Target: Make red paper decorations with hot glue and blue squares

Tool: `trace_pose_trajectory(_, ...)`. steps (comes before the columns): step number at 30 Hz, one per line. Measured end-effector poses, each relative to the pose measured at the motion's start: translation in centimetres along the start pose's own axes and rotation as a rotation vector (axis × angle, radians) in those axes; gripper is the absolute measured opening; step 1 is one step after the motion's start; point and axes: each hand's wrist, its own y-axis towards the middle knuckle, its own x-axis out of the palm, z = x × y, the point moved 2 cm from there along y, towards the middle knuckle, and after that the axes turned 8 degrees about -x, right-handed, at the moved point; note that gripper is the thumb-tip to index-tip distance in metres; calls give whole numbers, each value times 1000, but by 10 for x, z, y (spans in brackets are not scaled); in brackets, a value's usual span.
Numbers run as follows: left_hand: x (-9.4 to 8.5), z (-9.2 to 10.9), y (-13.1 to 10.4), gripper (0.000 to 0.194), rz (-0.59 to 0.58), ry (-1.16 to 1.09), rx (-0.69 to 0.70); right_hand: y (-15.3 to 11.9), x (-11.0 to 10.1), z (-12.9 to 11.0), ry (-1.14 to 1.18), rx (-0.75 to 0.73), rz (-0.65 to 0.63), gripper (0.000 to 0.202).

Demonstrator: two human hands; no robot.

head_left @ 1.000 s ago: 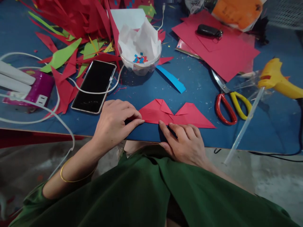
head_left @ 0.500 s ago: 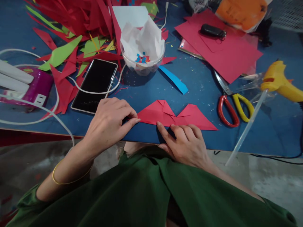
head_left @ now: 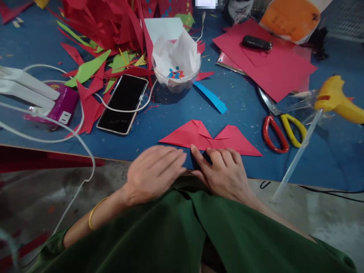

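Resting the right hand (head_left: 223, 172) on the long edge of the folded red paper (head_left: 203, 141) facing away from the bowl (head_left: 182, 86), with the index finger parted, pinching nothing visible. Hovering the blurred left hand (head_left: 155, 172) palm-down beside that edge, with fingers close together; not showing clearly whether touching. Seeing the paper lying flat, on the near side of the bowl and slightly right of it. Probably handling as light, thin and fairly crisp, sliding readily, creasing easily. Best pinching at the layered folds towards the bowl, sparing the thin end points from bending.
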Motion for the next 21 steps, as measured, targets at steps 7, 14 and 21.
trace_pose_trajectory(7,20,12,-2,57,-166,128,75,0,-3,-1,-24,-12,3,43)
trace_pose_trajectory(14,13,7,-8,54,-128,206,-20,1,-3,-2,-31,13,-7,46)
trace_pose_trajectory(21,8,-9,-24,50,-41,225,-183,1,-4,-1,-23,23,-29,46)
